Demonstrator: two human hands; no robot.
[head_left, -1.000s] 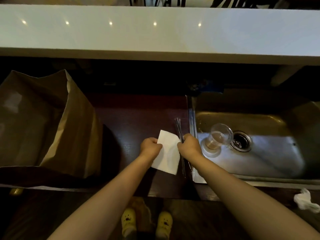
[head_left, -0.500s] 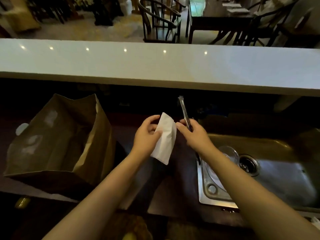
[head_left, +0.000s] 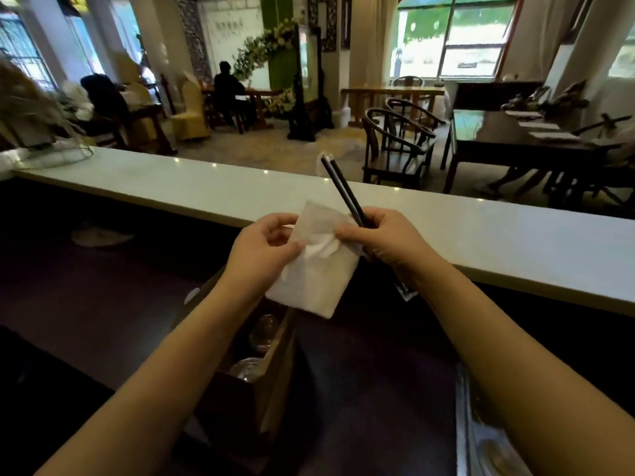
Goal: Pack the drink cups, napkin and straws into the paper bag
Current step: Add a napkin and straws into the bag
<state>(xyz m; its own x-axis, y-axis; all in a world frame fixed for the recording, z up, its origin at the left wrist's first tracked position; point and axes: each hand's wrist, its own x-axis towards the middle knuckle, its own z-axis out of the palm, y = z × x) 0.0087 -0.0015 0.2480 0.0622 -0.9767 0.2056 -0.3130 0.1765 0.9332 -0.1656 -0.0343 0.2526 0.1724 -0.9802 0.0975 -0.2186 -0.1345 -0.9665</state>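
Observation:
My left hand (head_left: 261, 250) pinches the left edge of a white napkin (head_left: 309, 286) held up at chest height. My right hand (head_left: 388, 240) grips two dark wrapped straws (head_left: 342, 188) that point up and to the left, and its fingertips also touch the napkin's upper right part. Below the napkin stands the brown paper bag (head_left: 275, 355), open at the top. Clear lidded drink cups (head_left: 263, 329) show inside it, partly hidden by my left forearm.
A long white counter top (head_left: 515, 235) runs across behind my hands. The dark worktop (head_left: 86, 297) holds a crumpled white thing (head_left: 99, 237) at far left. A steel sink edge (head_left: 474, 424) is at lower right. Beyond are chairs, tables and seated people.
Both hands have risen from the worktop beside the sink with the napkin and straws and now hold them above the bag. My view has tilted up toward the room.

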